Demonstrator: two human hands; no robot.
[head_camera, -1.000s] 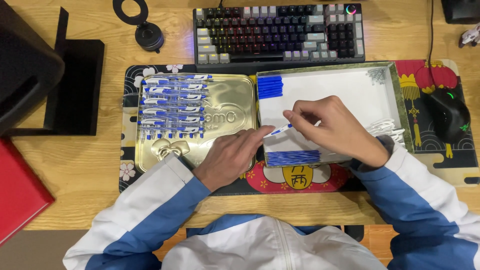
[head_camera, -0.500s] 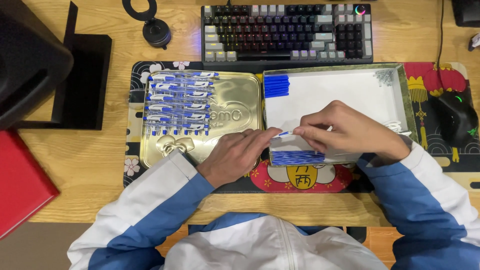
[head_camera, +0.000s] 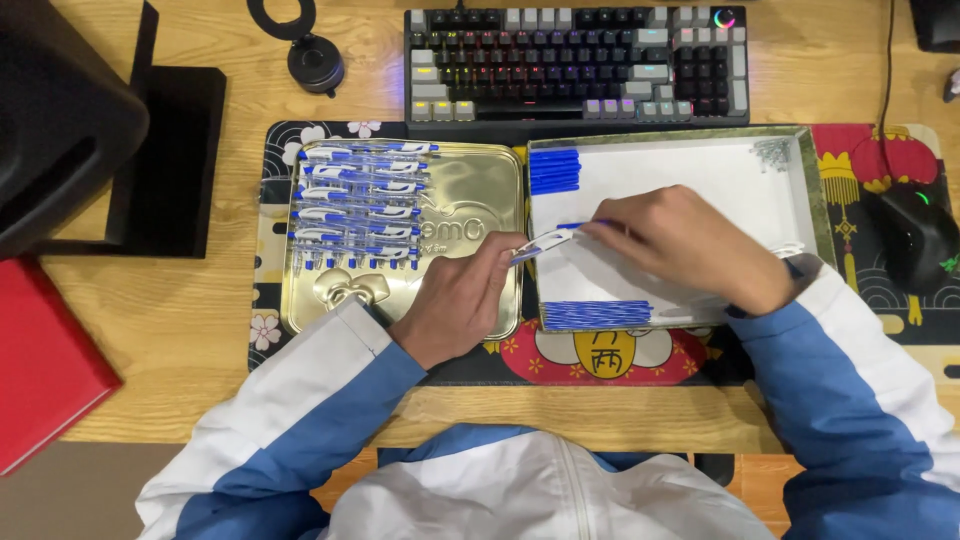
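My left hand (head_camera: 455, 305) and my right hand (head_camera: 690, 245) meet over the seam between two trays, both pinching one clear pen with blue parts (head_camera: 545, 240). The left hand holds its barrel end, the right hand its blue tip end. Beneath the left hand lies a gold metal tray (head_camera: 480, 190) with several finished blue-and-clear pens (head_camera: 360, 205) in rows. Under the right hand sits a white-lined box (head_camera: 700, 160) holding a stack of blue refills (head_camera: 555, 170) at its top left and another blue row (head_camera: 595, 315) along its front edge.
A backlit keyboard (head_camera: 580, 60) lies behind the trays. A black mouse (head_camera: 915, 235) rests at the right on the patterned desk mat (head_camera: 600, 355). At the left stand a black monitor base (head_camera: 160, 160) and a red book (head_camera: 45, 370). A black round gadget (head_camera: 315, 60) sits near the keyboard.
The view has shifted slightly. Both hands stay together on the pen, which now sits a little higher over the box's left edge.
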